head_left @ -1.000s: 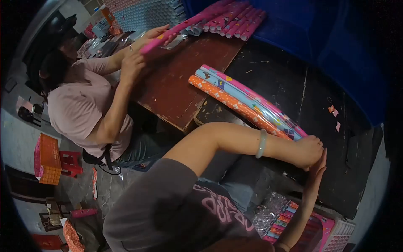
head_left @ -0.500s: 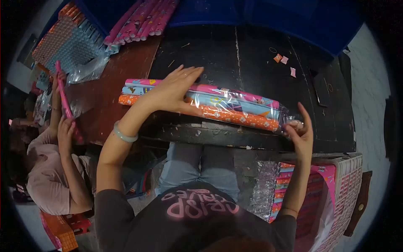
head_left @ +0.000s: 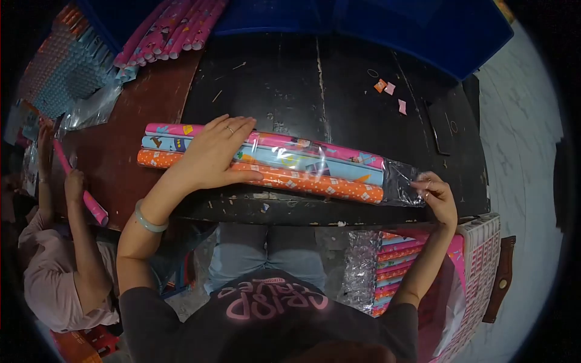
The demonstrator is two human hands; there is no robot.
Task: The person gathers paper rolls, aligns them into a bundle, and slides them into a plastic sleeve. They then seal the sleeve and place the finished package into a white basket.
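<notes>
A bundle of three wrapping paper rolls lies across the black table: a pink roll [head_left: 354, 156], a light blue roll [head_left: 357, 173] and an orange dotted roll [head_left: 315, 184]. A clear plastic bag [head_left: 399, 181] covers most of their length; its loose end extends past the right ends. My left hand [head_left: 212, 154] is laid over the left part of the bundle, thumb along the orange roll and fingers over the pink one, holding it. At the right, my right hand [head_left: 437, 196] pinches the flattened end of the bag.
Pink rolls [head_left: 175, 30] and a stack of rolls [head_left: 72, 72] lie at the back left. Blue bins [head_left: 417, 36] line the back. Small wrapped pieces [head_left: 387, 88] and a metal rod [head_left: 436, 130] are right. A crate [head_left: 478, 260] stands below. A co-worker's hand [head_left: 75, 184] holds a pink roll [head_left: 91, 206].
My right hand has closed on the bag's end, which is now drawn out flat. The view has shifted, so the table contents appear further left. The co-worker's pink roll has lowered.
</notes>
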